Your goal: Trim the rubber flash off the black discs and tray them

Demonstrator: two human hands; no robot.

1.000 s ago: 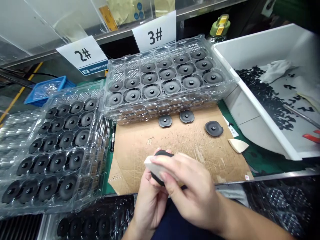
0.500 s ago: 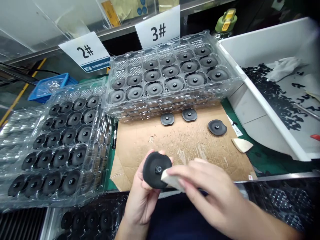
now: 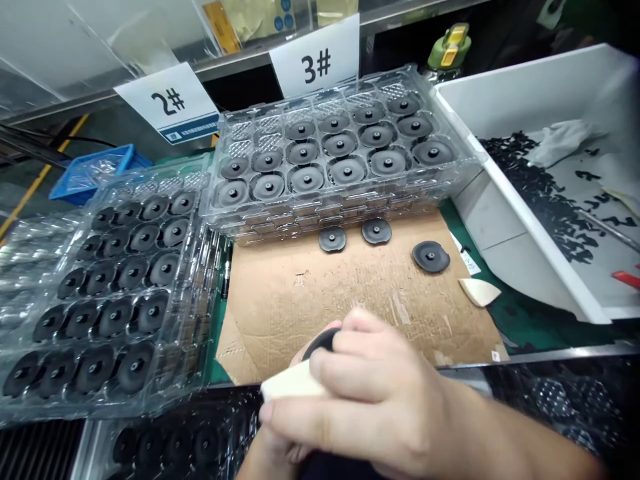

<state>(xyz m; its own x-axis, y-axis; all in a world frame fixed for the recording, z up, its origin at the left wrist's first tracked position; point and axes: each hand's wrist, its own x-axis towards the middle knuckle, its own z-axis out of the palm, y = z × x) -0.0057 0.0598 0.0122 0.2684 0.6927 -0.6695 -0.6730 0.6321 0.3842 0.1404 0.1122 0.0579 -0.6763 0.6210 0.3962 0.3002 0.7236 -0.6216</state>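
My right hand [image 3: 377, 387] grips a cream wedge sponge [image 3: 289, 383] between thumb and fingers and holds it against a black round disc [image 3: 320, 343]. Only the far rim of that disc shows; my right hand and the sponge hide the rest. Beneath them, my left hand [image 3: 275, 443] is mostly covered, with its fingers closed around the disc. Ahead, on the cardboard sheet [image 3: 270, 293], lie similar loose discs, each with a small raised hub: one on the right [image 3: 431, 256] and two near the trays [image 3: 333, 239]. A second cream sponge [image 3: 480, 292] lies at the cardboard's right edge.
Stacked clear plastic trays [image 3: 345, 200] with black discs stand behind the cardboard, and more trays [image 3: 165, 340] stand at left. A white bin [image 3: 530, 250] at right contains black scraps [image 3: 540, 193] and a white glove [image 3: 563, 141]. A green-lidded bottle [image 3: 449, 50] is behind.
My right hand and the sponge have moved left and across the disc, now covering most of it and my left hand. The sponge was at the disc's right side before.
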